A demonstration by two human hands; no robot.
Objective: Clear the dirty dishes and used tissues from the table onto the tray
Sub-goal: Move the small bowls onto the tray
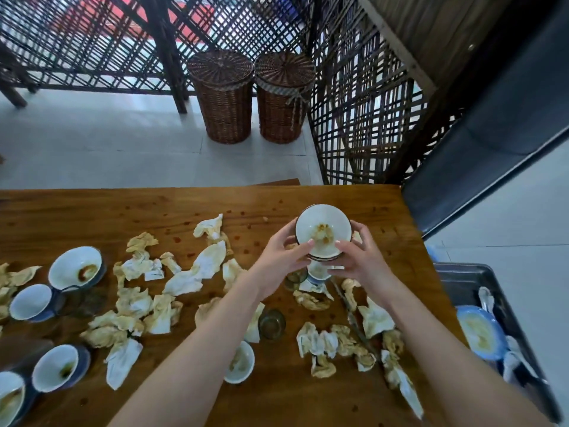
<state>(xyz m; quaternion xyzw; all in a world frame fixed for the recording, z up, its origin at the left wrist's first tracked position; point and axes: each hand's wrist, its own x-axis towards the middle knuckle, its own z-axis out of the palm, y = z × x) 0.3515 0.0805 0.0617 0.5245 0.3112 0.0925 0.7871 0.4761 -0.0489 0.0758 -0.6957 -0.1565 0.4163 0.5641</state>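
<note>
Head view: the clearing looks barely begun, since the tray (462, 272) at near right carries only one dirty dish (480, 332) and some spoons (486, 298). Six bowls (75, 268), two glasses (272, 323) and tissues (203, 266) too overlapped to count lie on the table (92, 211). Farther off, the left hand (281, 254) and right hand (360, 257) curl their fingers round a stained bowl (322, 232), held just above the table.

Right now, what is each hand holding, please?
Left hand: grips the white bowl, thumb on its rim.
Right hand: grips the same white bowl from the other side.
</note>
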